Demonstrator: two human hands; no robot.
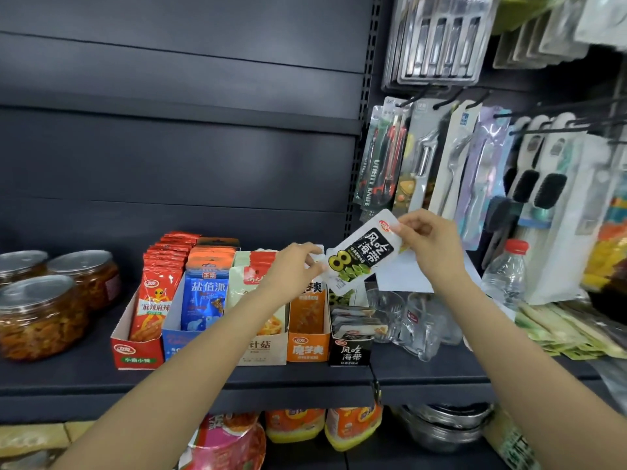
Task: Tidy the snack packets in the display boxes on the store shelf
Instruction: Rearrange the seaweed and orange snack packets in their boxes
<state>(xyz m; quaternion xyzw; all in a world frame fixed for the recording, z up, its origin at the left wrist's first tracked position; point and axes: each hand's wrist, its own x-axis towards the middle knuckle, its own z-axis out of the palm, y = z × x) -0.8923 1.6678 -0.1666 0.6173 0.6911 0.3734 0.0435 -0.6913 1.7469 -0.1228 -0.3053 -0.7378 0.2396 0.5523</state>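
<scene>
Kelp pkt [361, 253], white w/ black panel, tilted, up in air above black box [351, 347] (more pkts slumped inside). Five display boxes in row on shelf [203, 378]: red [137, 352], blue [174, 344], beige [259, 351], orange [307, 349], black; pkts upright in first four.

Black-and-white packet [360, 255] with green print; red [135, 351], blue [172, 344], cream [259, 351], orange [307, 349] and black [350, 352] display boxes.
</scene>
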